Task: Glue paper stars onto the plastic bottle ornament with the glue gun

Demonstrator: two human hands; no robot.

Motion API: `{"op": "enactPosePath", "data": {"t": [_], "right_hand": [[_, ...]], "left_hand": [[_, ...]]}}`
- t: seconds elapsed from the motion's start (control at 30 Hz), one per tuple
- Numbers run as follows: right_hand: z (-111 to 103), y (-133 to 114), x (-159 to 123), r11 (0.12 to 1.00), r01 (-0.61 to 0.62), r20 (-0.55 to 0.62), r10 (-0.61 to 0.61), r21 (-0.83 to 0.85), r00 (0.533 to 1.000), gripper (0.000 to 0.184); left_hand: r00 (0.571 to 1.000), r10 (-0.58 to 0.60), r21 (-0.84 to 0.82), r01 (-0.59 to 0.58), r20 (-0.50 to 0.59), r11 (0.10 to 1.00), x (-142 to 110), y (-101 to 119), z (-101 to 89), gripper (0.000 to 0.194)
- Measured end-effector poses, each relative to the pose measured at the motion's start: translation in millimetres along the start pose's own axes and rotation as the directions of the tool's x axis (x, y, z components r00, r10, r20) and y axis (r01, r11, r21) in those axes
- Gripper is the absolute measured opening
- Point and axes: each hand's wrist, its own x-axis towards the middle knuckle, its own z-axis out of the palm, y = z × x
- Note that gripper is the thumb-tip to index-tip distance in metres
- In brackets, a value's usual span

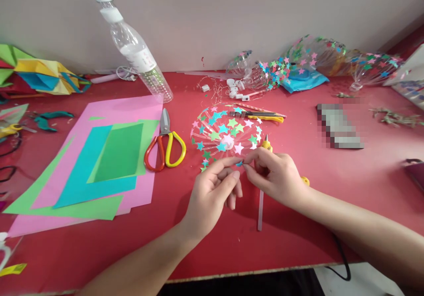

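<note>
A small blue paper star is between the fingertips of both hands. My right hand pinches its edge with thumb and index finger. My left hand has its index fingertip at the star, thumb close below and the other fingers curled. Just beyond them on the table lies a clear plastic bottle piece, cut into spreading strips and covered with colored paper stars. A yellow glue gun is mostly hidden behind my right hand. A whitish glue stick shows below that hand.
Scissors and colored paper sheets lie left. A clear bottle leans on the wall. A yellow utility knife lies beyond the star-covered piece. More starred bottle pieces and a blurred dark object are right.
</note>
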Motion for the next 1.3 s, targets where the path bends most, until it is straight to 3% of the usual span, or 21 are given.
{"op": "enactPosePath", "data": {"t": [0.23,0.47,0.73,0.97,1.3], "right_hand": [[4.6,-4.2,-0.5,1.0,0.006,-0.002,-0.006,0.005,1.0,0.003],[1.3,-2.3,-0.7,1.0,0.003,0.006,-0.003,0.029,1.0,0.005],[-1.6,0.3,-1.2,1.0,0.011,0.005,-0.011,0.013,1.0,0.009],[-2.6,0.2,-1.0,0.999,0.054,-0.04,-0.054,-0.004,0.998,0.009],[-7.6,0.6,-0.8,0.99,0.13,-0.09,-0.133,-0.047,0.987,0.011]], "left_hand": [[0.993,0.014,-0.034,-0.018,-0.12,0.999,4.8,-6.4,4.1,0.011],[0.991,0.034,-0.033,-0.039,-0.132,0.999,7.4,-6.1,3.6,0.01],[0.974,0.142,0.151,-0.115,-0.178,0.982,11.1,-4.5,-0.4,0.028],[0.964,0.198,0.212,-0.158,-0.18,0.964,10.7,-3.2,-1.4,0.027],[0.881,0.453,0.553,-0.312,-0.136,0.773,7.5,-1.8,-10.4,0.025]]}}
